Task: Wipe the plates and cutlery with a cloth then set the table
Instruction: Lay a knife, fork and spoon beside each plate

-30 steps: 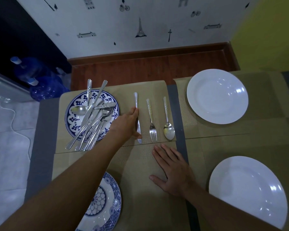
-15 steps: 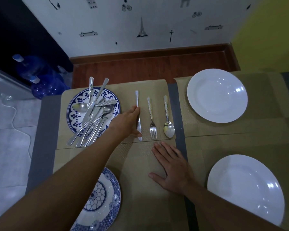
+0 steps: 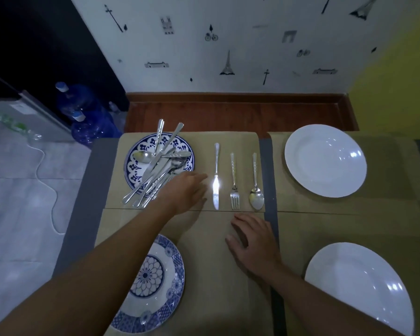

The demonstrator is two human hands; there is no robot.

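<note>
A knife [image 3: 216, 175], a fork [image 3: 233, 181] and a spoon [image 3: 255, 183] lie side by side on the far tan placemat [image 3: 230, 139]. My left hand [image 3: 183, 191] hovers flat just left of the knife, fingers straight, holding nothing. Left of it, a blue-patterned plate [image 3: 136, 169] carries a heap of several pieces of cutlery [image 3: 159, 167]. My right hand [image 3: 251, 241] rests on the near placemat below the fork, fingers spread and loosely bent. A second blue-patterned plate [image 3: 153, 284] sits by my left forearm. No cloth is in view.
Two white plates stand on the right placemats, one far [image 3: 325, 161] and one near [image 3: 359, 287]. Beyond the table's far edge is a wooden floor strip and a wall. Blue water bottles [image 3: 83, 112] and a white cable [image 3: 46, 190] lie on the floor to the left.
My left hand has let go of the knife and drawn slightly left, away from it. The knife lies still on the mat. My right hand has stayed in place.
</note>
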